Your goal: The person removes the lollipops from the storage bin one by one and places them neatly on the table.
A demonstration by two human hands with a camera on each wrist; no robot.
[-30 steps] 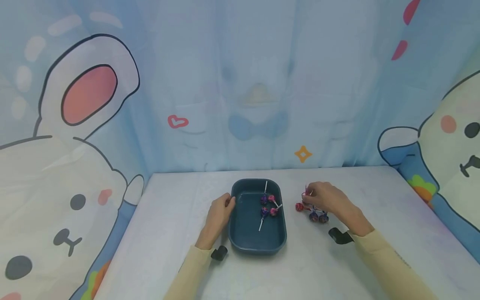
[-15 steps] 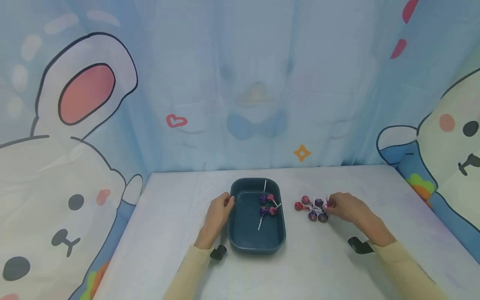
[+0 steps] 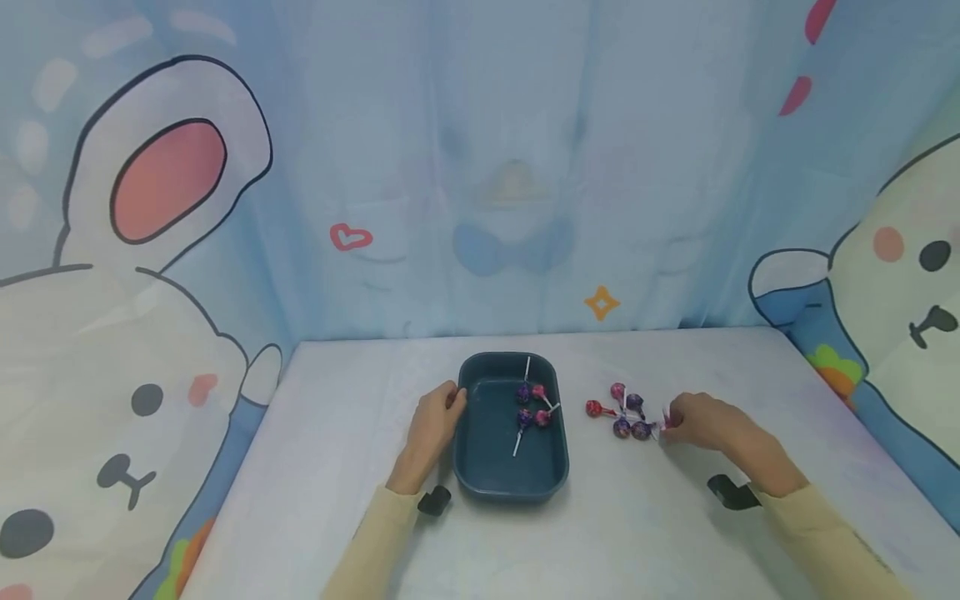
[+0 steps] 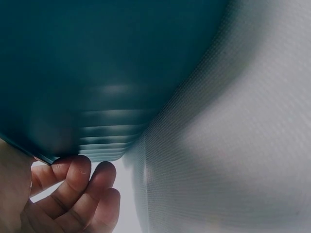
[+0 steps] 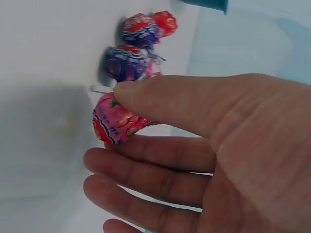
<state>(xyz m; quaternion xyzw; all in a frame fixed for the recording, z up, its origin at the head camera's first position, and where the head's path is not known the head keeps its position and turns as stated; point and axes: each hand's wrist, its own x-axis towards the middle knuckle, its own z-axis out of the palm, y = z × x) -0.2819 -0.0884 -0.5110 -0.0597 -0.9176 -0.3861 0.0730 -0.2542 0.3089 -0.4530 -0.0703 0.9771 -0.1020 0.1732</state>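
My left hand point(image 3: 433, 421) grips the left rim of a dark teal rectangular tray point(image 3: 510, 483); in the left wrist view its fingers curl at the tray's edge. Inside the tray lie several wrapped lollipops point(image 3: 522, 418), purple and pink, with white sticks. My right hand point(image 3: 712, 425) pinches a pink wrapped lollipop point(image 5: 114, 119) between thumb and forefinger, the other fingers loosely bent below it. Just left of that hand, a cluster of several lollipops rests on the table, among them a red lollipop point(image 3: 593, 408) and a purple lollipop point(image 5: 127, 63).
The white tabletop point(image 3: 622, 517) carries the tray and the lollipop cluster. Behind it hangs a light blue cartoon curtain point(image 3: 517, 100). Dark wrist cameras show at both sleeves, close over the table.
My right hand has moved rightward from the far side of the cluster to its right side, and it now pinches a pink lollipop there. The left hand stays at the tray.
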